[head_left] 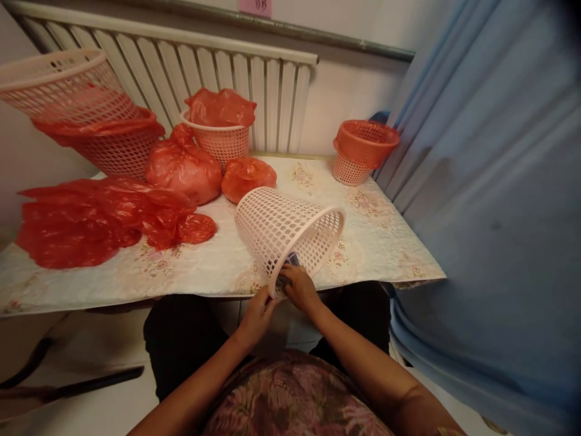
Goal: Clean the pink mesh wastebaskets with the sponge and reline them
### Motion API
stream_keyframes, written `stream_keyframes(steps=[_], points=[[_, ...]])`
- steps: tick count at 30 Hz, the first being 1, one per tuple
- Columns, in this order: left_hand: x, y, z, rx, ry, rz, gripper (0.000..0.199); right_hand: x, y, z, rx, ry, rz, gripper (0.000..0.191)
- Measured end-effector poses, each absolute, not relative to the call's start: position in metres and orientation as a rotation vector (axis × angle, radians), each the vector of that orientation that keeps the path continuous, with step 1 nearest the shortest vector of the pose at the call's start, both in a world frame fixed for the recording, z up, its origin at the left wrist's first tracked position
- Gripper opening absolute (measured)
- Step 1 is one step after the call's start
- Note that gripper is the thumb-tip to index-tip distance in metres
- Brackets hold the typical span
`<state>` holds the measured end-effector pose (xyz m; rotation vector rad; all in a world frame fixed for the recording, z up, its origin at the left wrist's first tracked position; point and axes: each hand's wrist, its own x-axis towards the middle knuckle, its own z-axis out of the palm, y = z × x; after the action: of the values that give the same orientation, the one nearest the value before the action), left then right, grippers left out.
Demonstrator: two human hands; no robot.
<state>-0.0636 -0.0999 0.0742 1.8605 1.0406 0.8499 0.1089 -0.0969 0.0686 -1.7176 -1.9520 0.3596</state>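
A pale pink lattice basket (276, 221) lies tipped on its side at the table's near edge, its open mouth facing right and toward me. My left hand (259, 313) pinches the lower part of its rim from outside. Just inside the mouth, my right hand (297, 284) has its fingers closed on a dark cloth (292, 259), pressed near the basket's inner wall. Part of the cloth is hidden by my fingers.
Crumpled red plastic bags (86, 221) spread over the table's left. Behind them stand stacked baskets (109, 148), a bag-lined basket (224, 142) and tied red bags (184, 166). Another lined basket (351, 169) stands at the back right, beside a blue curtain (490, 212). A radiator (227, 72) lines the wall.
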Motion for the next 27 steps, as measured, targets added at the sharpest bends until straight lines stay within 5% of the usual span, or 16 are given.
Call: stream_keyframes(steps=[10,27], points=[[-0.076,-0.105,0.078,1.901,1.079,0.882,0.015,0.171,-0.078,0.076,-1.712,-2.393,0.079,0.023],[-0.043,-0.099,0.065,1.895,1.097,0.958,0.023,0.152,-0.078,0.066,-1.798,-1.895,0.306,0.048]])
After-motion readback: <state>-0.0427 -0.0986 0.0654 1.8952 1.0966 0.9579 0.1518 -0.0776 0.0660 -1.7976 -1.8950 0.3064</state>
